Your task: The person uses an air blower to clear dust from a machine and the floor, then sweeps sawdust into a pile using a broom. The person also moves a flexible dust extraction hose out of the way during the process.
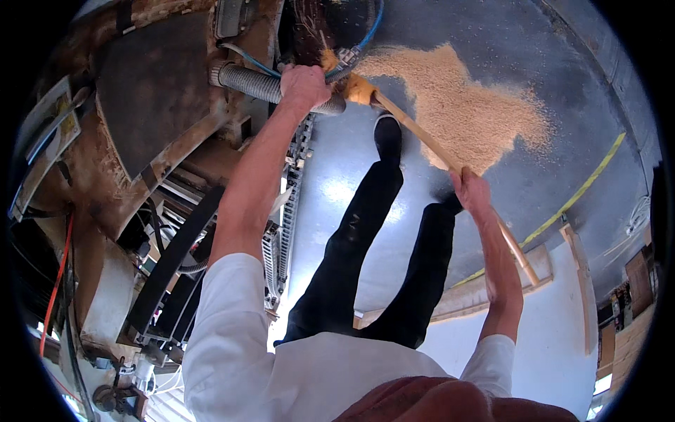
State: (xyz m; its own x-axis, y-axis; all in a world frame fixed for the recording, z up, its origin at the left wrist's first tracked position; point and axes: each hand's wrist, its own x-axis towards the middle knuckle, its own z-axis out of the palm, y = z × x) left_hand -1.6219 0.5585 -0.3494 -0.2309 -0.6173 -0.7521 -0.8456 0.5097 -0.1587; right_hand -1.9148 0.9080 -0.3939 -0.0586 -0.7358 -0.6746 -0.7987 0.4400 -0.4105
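Note:
In my right hand (472,190) I grip a long wooden handle (429,141), fingers wrapped round it. The handle slants up and left to an orange fitting (360,89); what lies beyond the fitting is partly hidden by hoses. My left hand (306,84) is closed over a grey corrugated hose (256,83) at the machine's side. A thin blue hose (373,28) with a metal coupling runs close by that hand. Loose tan sawdust (471,105) lies spread over the grey floor (541,63), right of the orange fitting.
A dusty brown machine (151,91) with a dark panel fills the left side. Below my left arm are black rails and a cable chain (287,218). A yellow floor line (594,176) crosses at the right. Wooden boards (580,281) stand at lower right.

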